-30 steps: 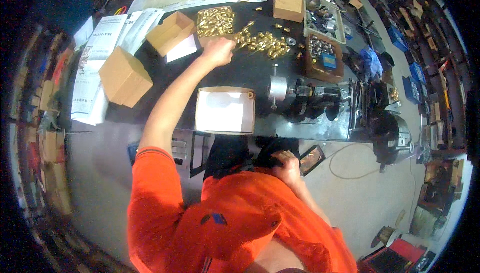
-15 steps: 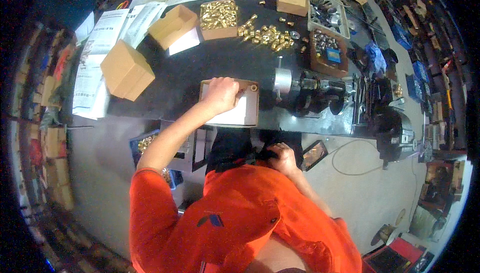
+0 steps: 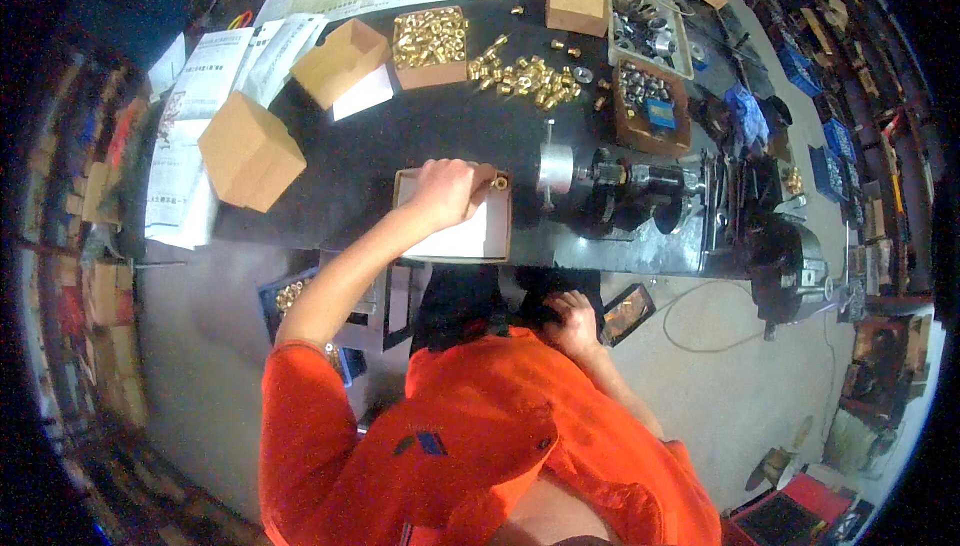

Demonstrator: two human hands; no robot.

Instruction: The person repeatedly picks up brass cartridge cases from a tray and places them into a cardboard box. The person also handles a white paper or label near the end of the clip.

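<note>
My left hand (image 3: pixel 446 193) reaches into a shallow cardboard box (image 3: pixel 507 236) with a white bottom, at the near edge of the bench. Its fingers are closed and point toward the box's far right corner. A small brass fitting (image 3: pixel 500 183) stands in that corner, right beside my fingertips. What the fingers hold, if anything, is hidden by the hand. Below the bench edge, my right hand (image 3: pixel 572 321) rests on my dark trousers with its fingers apart and nothing in it.
Loose brass fittings (image 3: pixel 530 81) lie beyond, beside a box full of fittings (image 3: pixel 430 41). Two cardboard boxes, one tilted (image 3: pixel 340 61) and one further left (image 3: pixel 250 151), lie near newspaper (image 3: pixel 190 156). A metal clamping fixture (image 3: pixel 610 176) stands right of the white-bottomed box.
My right hand's fingers have loosened and spread on my trousers. My left hand has shifted slightly closer to the brass fitting in the corner. The whole view has moved a little.
</note>
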